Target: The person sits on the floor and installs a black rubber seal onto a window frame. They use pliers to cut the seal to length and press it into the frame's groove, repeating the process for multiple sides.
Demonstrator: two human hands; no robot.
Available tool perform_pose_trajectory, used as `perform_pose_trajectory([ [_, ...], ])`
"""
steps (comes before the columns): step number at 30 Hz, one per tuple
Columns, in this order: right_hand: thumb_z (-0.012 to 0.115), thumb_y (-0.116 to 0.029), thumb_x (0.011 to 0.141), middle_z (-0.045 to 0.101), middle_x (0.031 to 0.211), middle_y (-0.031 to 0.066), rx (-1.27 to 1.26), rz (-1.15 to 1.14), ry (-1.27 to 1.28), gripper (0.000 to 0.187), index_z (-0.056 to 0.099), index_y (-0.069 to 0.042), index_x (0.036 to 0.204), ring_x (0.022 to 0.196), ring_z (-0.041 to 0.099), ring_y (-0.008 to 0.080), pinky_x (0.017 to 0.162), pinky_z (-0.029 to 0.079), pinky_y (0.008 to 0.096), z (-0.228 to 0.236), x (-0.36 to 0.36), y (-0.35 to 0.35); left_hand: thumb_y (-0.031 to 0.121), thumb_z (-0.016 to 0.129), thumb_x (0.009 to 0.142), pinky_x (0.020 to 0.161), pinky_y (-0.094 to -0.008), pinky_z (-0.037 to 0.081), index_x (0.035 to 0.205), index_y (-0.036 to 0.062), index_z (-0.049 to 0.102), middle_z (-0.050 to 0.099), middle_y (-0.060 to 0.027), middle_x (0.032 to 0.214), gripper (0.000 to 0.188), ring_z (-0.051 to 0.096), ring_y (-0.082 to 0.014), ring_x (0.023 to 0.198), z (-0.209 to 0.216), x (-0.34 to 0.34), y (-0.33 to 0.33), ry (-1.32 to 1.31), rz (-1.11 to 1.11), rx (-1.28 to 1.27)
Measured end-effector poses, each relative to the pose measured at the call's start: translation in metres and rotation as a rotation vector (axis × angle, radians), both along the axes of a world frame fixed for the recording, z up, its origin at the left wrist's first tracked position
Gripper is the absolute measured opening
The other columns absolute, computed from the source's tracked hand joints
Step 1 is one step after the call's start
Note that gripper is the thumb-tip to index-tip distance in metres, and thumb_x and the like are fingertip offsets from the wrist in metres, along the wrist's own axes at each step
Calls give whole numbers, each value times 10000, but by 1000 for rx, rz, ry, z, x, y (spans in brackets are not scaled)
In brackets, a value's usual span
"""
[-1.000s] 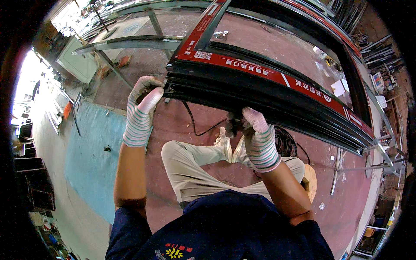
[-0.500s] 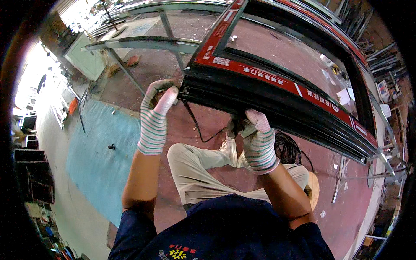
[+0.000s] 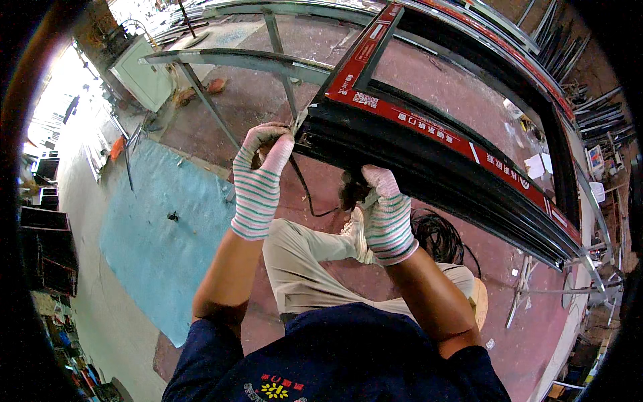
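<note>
Both my hands wear white knit gloves with green stripes. My left hand (image 3: 258,181) is closed at the near left corner of a black window or door frame (image 3: 415,157) covered with red film. A thin black strip (image 3: 305,184) hangs in a loop from beside its thumb toward my right hand (image 3: 388,214). That hand is closed under the frame's near edge, around a dark bunch (image 3: 351,191) that appears to be part of the strip. What the left fingertips pinch is partly hidden.
The frame rests on a grey metal stand (image 3: 234,61). A coil of black strip (image 3: 439,234) lies by my leg. On the left floor is a blue sheet (image 3: 161,234) with a small dark object (image 3: 172,216). A pale green cabinet (image 3: 142,74) stands at the far left.
The view has shifted slightly, so the frame's corner and my left hand sit farther right. My right hand is closer to my left along the frame's near edge.
</note>
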State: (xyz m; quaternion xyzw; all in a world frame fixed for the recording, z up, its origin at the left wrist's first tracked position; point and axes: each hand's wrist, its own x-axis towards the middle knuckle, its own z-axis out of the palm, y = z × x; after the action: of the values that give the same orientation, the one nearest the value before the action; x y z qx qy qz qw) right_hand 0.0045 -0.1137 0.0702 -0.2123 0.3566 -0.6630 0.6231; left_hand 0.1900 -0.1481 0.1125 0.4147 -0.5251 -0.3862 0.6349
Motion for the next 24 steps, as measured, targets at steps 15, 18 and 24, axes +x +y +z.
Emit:
perform_pose_trajectory([
  [15,625,-196,814,614,865,12,-68,87,77,214,643,-63,980,796,571,155,777,467,306,0,24,-27,69,618,881,803,-223,427,990,58,639,602,19,941,111,524,-68,867,5,-15,10,37,99,-34],
  [18,633,-195,812,610,865,8,-41,89,185,195,648,-62,954,791,563,144,772,459,295,-1,35,-26,54,598,896,822,-231,433,1005,41,637,611,7,961,117,538,-75,879,4,-15,13,-46,143,-61],
  [24,645,-243,825,610,883,3,21,20,161,218,660,-66,951,804,551,134,770,452,288,38,53,-11,103,562,928,908,-252,422,1123,37,632,620,-20,1073,217,545,-111,994,-9,-14,15,22,112,-65],
])
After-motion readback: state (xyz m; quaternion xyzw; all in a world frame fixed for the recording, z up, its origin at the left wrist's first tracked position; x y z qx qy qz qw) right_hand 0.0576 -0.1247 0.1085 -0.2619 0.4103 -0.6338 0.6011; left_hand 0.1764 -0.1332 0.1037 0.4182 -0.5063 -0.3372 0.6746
